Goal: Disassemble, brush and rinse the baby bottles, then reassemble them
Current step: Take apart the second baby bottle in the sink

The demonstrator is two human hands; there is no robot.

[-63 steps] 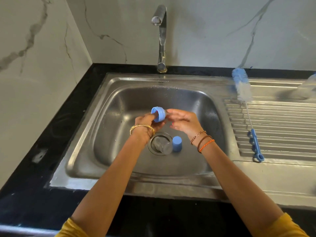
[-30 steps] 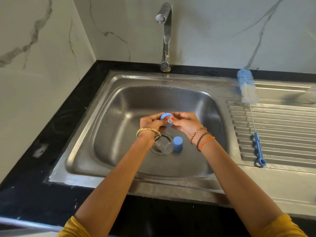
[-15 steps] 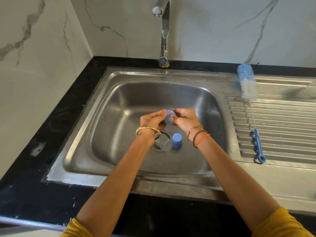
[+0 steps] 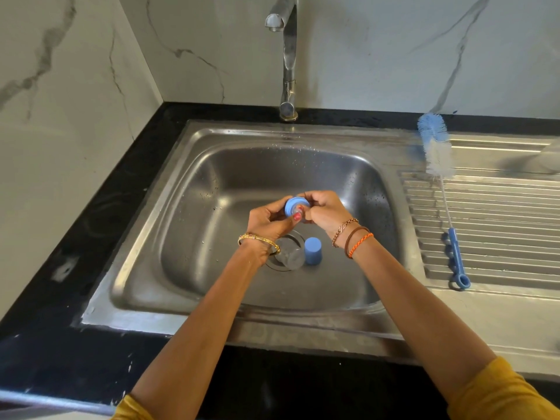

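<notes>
Over the middle of the steel sink both hands meet on a blue bottle collar ring. My left hand grips its left side, thumb across the front. My right hand pinches at its centre, where a small clear nipple shows only in part. On the sink floor a blue cap stands upside down beside the drain. A clear bottle body lies over the drain, partly hidden by my left wrist.
A blue and white bottle brush lies on the ribbed draining board at the right. The tap stands behind the sink with no water running. A blurred clear object sits at the far right edge. Black counter surrounds the sink.
The ring was held open side up in my left hand; both hands have since closed on it, turned it to face me, and my right fingers work at its centre.
</notes>
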